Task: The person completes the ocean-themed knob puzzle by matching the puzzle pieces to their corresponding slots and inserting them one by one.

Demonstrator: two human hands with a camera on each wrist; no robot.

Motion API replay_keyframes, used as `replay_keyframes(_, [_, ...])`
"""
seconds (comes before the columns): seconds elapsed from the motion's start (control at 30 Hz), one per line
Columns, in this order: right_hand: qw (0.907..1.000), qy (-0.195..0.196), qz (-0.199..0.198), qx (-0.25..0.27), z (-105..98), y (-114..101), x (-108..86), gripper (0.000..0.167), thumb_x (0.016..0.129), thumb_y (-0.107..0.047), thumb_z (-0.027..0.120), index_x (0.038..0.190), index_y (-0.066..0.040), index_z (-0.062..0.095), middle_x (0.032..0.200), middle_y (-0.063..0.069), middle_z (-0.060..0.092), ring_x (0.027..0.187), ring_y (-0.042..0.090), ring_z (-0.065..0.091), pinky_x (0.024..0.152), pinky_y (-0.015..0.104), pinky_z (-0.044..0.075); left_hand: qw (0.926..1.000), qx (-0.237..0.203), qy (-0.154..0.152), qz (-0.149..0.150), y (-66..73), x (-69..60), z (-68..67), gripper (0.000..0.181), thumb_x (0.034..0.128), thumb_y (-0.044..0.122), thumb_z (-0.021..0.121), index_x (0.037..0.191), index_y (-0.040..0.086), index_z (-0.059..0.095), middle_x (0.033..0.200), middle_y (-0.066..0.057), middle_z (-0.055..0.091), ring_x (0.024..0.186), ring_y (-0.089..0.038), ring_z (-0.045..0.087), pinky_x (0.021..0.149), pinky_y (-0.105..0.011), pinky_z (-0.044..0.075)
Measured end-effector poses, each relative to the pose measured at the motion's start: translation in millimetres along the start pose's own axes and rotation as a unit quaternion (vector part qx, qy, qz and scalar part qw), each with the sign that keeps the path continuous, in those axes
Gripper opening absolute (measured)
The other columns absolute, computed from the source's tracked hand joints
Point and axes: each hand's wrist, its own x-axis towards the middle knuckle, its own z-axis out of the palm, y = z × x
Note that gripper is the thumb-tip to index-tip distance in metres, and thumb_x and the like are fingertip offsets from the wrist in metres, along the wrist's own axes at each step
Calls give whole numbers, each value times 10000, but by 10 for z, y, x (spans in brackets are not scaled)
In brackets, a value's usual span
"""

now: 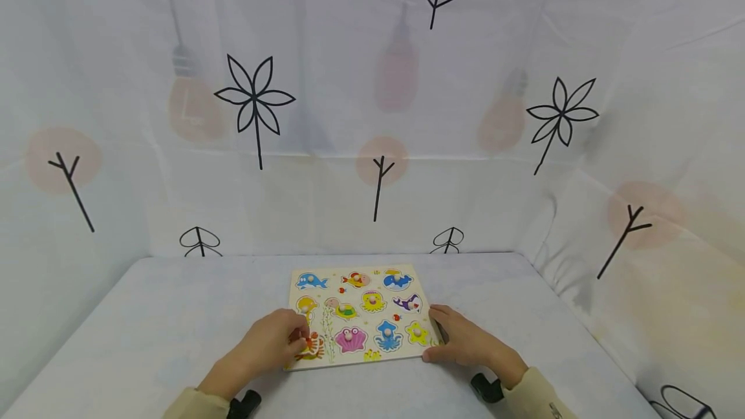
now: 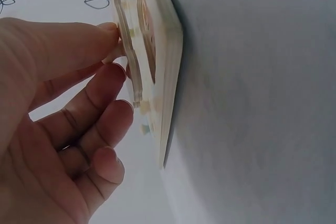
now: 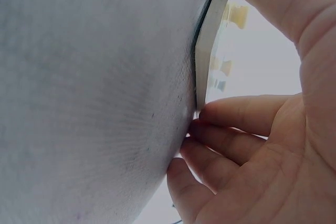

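Observation:
A wooden peg puzzle board (image 1: 372,275) with sea-animal pieces lies flat on the table. Over its near left corner, my left hand (image 1: 272,341) pinches the knob of the crab piece (image 1: 315,345) between thumb and fingertips. In the left wrist view, the crab piece (image 2: 127,51) stands edge-on, raised off the board (image 2: 169,51). My right hand (image 1: 465,340) rests against the board's near right corner, thumb by the near edge and lightly bent fingers along the right edge. In the right wrist view, fingertips (image 3: 210,111) touch the board's side (image 3: 203,66) and the table.
Other knobbed pieces sit in the board, among them a pink shell (image 1: 351,340), a blue squid (image 1: 388,336) and a yellow starfish (image 1: 417,333). A pale cloth covers the table (image 1: 145,322). Behind it hangs a white printed curtain (image 1: 326,199).

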Motion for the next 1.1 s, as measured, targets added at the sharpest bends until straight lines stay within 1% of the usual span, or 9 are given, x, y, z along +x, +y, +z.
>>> replay_keyframes(0.23, [10000, 3, 30, -26, 1, 1, 7, 993, 683, -529, 798, 1430, -15, 394, 1494, 150, 331, 1378, 361, 289, 1079, 537, 253, 9999, 35, -86, 144, 2, 36, 74, 117, 818, 170, 721, 771, 231, 633, 664, 113, 466, 646, -71, 428, 569, -261, 352])
replay_keyframes(0.4, [10000, -1, 45, -31, -4, -9, 8, 990, 682, -527, 799, 1429, -18, 397, 1495, 147, 331, 1377, 359, 292, 1078, 537, 255, 9998, 51, -124, 152, 5, 54, 110, 103, 824, 175, 714, 776, 216, 632, 645, 105, 461, 623, -68, 423, 555, -258, 348])
replay_keyframes(0.57, [10000, 1, 35, -31, -9, -15, 11, 981, 685, -523, 800, 1426, -16, 403, 1495, 145, 331, 1377, 357, 293, 1078, 538, 254, 9999, 43, -108, 117, 16, 52, 115, 113, 820, 173, 716, 770, 218, 625, 648, 98, 459, 631, -74, 423, 562, -267, 345])
replay_keyframes(0.83, [10000, -1, 66, 1, -6, -20, 5, 984, 682, -520, 803, 1427, -18, 402, 1498, 145, 327, 1378, 359, 289, 1078, 539, 253, 9999, 14, -101, 127, 26, 37, 122, 126, 808, 172, 725, 765, 221, 617, 641, 99, 453, 629, -75, 420, 569, -269, 339])
replay_keyframes(1.1, [10000, 9, 10, 24, -13, -26, -12, 982, 688, -513, 802, 1428, -11, 396, 1494, 153, 331, 1378, 363, 287, 1079, 542, 247, 9998, -81, -87, 166, 18, 27, 134, 133, 795, 162, 728, 760, 219, 613, 648, 105, 454, 625, -74, 416, 563, -272, 336])
